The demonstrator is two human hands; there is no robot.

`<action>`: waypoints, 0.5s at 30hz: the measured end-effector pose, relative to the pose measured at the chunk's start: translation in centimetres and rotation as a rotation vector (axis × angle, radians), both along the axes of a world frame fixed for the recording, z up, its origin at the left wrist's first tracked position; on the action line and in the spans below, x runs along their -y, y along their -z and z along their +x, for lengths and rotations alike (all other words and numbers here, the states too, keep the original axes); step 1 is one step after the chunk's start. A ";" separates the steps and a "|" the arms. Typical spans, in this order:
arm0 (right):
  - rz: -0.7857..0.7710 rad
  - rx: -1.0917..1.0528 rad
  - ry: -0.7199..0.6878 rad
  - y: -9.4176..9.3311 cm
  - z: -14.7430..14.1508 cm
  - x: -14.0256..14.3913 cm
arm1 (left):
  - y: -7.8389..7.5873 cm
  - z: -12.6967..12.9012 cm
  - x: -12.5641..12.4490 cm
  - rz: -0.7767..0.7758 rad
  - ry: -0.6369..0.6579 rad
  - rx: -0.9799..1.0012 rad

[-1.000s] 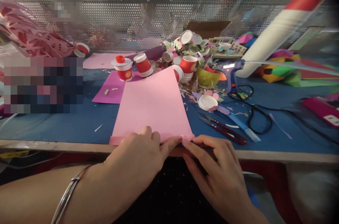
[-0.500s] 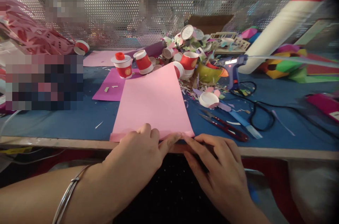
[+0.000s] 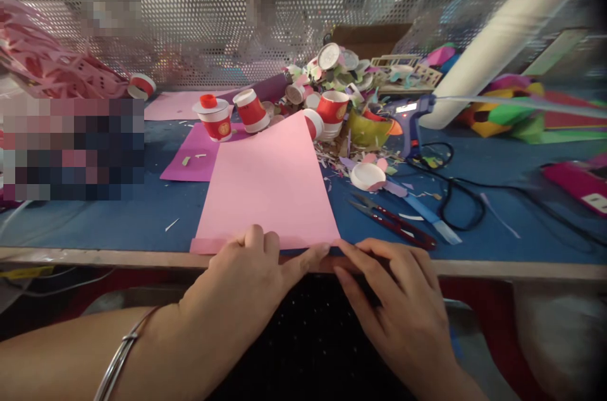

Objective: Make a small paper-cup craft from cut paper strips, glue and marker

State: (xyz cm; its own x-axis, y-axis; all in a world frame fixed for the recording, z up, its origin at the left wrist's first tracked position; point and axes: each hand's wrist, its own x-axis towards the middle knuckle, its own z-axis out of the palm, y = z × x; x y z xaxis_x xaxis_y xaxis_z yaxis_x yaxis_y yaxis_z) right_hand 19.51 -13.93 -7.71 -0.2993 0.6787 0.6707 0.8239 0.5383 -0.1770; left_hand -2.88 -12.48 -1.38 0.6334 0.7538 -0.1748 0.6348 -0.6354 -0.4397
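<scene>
Head view takes in a blue-topped desk [image 3: 128, 224] that runs the full width, closed off behind by a perforated metal screen [image 3: 190, 28] and ending nearest the person in a pale front edge [image 3: 474, 270]. Blue surface shows on either side of the work, with the wider stretch to the left. A pink sheet [image 3: 268, 192] lies at the middle of that front edge, smooth, narrower at its far end, with a slim darker band along its near side that looks folded over. The left hand [image 3: 241, 281] presses on this band, fingers curled and thumb stretched to the right; whether it pinches the paper cannot be told. The right hand [image 3: 403, 293] is loosely spread, its index fingertip at the sheet's near right corner. Farther off, a white tube with a red end [image 3: 493, 47] leans at the right, and a heap of scraps and lids [image 3: 341, 72] crowds the back. A purple sheet [image 3: 187, 160] lies partly under the pink one. Beyond the pink sheet stand red-and-white cups [image 3: 219, 128]. To its right are a blue glue gun [image 3: 411, 126] with black cable [image 3: 474, 182], dark red snips [image 3: 403, 225] just beyond the right hand, and a white lid [image 3: 368, 177]. One white sliver [image 3: 172, 224] lies to the left.
</scene>
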 end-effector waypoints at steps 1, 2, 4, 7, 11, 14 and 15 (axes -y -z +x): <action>0.005 -0.004 -0.001 0.0 0.0 0.0 | 0.0 0.0 0.0 -0.001 -0.003 -0.003; 0.009 -0.011 -0.002 0.0 0.0 0.0 | 0.0 0.0 0.0 -0.002 -0.004 -0.003; 0.012 -0.022 -0.005 0.0 0.0 0.0 | 0.1 -0.1 0.0 -0.004 -0.005 0.007; -0.002 -0.025 -0.009 0.0 0.0 0.0 | 0.0 -0.6 0.1 -0.002 -0.003 0.038; -0.007 -0.031 -0.015 0.1 0.1 -0.1 | -0.2 -2.2 0.5 0.019 -0.031 0.091; 0.000 -0.050 -0.010 0.2 0.0 -0.2 | -0.3 -4.3 1.2 0.031 -0.088 0.143; 0.002 -0.055 -0.010 0.2 0.0 -0.2 | -0.2 -5.1 1.4 0.033 -0.127 0.178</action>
State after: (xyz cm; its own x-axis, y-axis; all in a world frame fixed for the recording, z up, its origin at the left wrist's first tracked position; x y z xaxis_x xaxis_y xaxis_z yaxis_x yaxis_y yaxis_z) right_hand 19.51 -13.75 -7.89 -0.2683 0.6748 0.6875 0.8076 0.5466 -0.2214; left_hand -8.02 -13.88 -1.13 0.5519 0.8328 -0.0427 0.7781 -0.5327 -0.3329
